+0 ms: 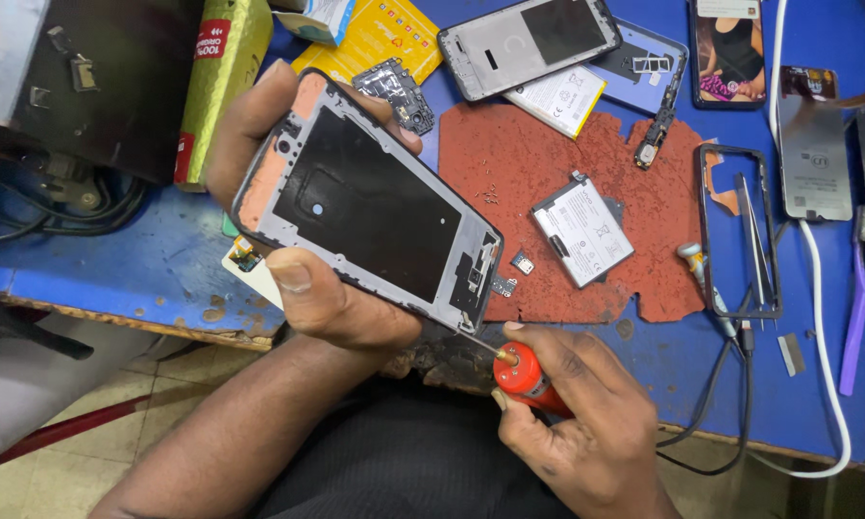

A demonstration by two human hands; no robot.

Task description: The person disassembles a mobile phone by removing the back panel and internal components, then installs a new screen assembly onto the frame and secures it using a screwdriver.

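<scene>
Left hand (293,226) clamped around a stripped phone frame (370,202): thumb pressed on the near long edge, fingers curled behind the far one. Frame a flat rounded rectangle, grey metal rim around a matte black centre panel, a bare orange-pink patch at its upper end, small cut-outs and black parts at its lower end. Long axis tilted, running from 10 o'clock down to 4 o'clock, open face turned up toward the camera, held above the near table edge.

Right hand (577,413) closed on a screwdriver (519,373) with a glossy orange-red handle, thin steel shaft aimed toward 10 o'clock, tip at the frame's lower corner.

At 3 o'clock from the frame, a ragged rust-red work mat (548,154), rough and pitted, lying on the blue table (96,269) with chipped paint. On the mat, a grey rectangular battery (582,231). At 12 o'clock, a second frame (529,43) with pale grey back and dark window. Far at 3 o'clock, tweezers (754,245) inside a thin black bezel (738,231), white cable (817,288) beside.
</scene>
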